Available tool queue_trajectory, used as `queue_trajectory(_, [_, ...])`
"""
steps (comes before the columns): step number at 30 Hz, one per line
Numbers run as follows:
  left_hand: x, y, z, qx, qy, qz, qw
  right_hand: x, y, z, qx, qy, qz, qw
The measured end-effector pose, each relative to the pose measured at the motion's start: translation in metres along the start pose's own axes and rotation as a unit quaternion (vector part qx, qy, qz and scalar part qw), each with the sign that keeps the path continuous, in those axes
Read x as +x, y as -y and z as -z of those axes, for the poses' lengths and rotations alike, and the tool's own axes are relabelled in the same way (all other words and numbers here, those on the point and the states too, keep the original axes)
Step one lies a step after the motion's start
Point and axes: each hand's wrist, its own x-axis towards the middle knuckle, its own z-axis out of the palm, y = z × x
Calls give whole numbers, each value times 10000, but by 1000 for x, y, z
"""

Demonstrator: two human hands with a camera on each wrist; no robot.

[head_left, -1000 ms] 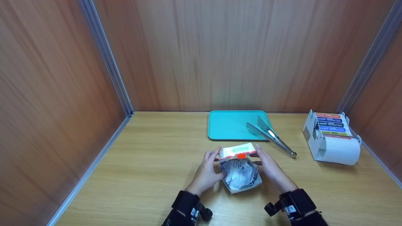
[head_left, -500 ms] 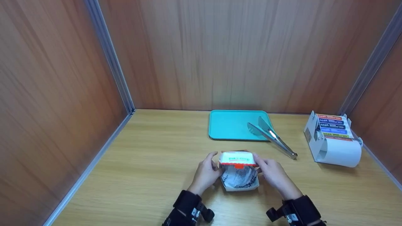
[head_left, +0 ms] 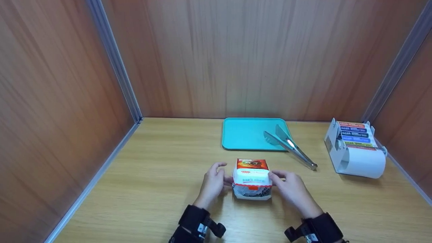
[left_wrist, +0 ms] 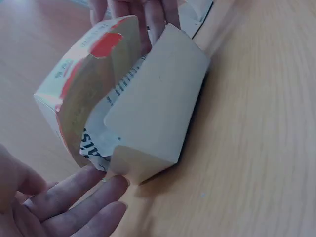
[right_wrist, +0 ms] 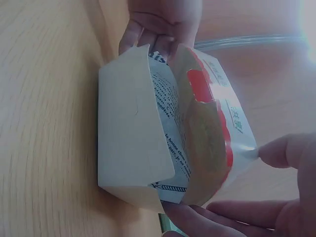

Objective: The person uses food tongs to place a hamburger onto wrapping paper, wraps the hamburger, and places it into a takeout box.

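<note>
A paper burger box (head_left: 253, 179) sits on the table, its lid (head_left: 252, 164) with a burger picture folded over but gaping at the front. Printed wrapping paper (right_wrist: 170, 113) shows inside through the gap. My left hand (head_left: 212, 185) is at the box's left side, fingertips (left_wrist: 116, 185) at its wall, fingers fairly straight and thumb apart from it. At the right side, my right hand (head_left: 293, 190) holds the lid by its corner, thumb (right_wrist: 279, 152) on the outside and fingers along the box's side. The wrapping's contents are hidden.
A turquoise tray (head_left: 243, 133) lies at the back, with metal tongs (head_left: 292, 148) resting across its right corner. A white dispenser (head_left: 357, 152) with coloured labels and a roll stands at the right. Wooden panels (head_left: 236, 60) enclose the table at the back and sides.
The lid has come down from upright over the wrapped contents, so its printed top now shows. My left hand has drawn slightly left, its thumb off the box front.
</note>
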Motion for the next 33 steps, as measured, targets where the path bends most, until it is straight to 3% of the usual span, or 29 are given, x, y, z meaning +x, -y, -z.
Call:
queue_trajectory(5, [-10,-16,-1,799,61,344,9962,-2,4,-4,-282,31,-50,9996])
queue_trajectory(8, [-18,-22,-4,1125,268,244,9930,-2,3,-8,-475,-93,184,9987])
queue_trajectory(12, [-22,-24,-4,1138,563,50,9919,-3,1,-12,-622,-275,513,9964])
queue_trajectory(15, [-21,-25,-2,1137,687,99,9911,-3,2,-12,-545,-254,413,9973])
queue_trajectory(19, [-18,-23,-1,1334,660,113,9888,-2,2,-11,-494,-172,135,9985])
queue_trajectory(23, [-17,-22,-3,1532,603,-69,9863,-3,2,-12,-700,-274,230,9969])
queue_trajectory(33, [-18,-24,-5,1386,599,55,9885,-3,4,-16,-843,-279,234,9958])
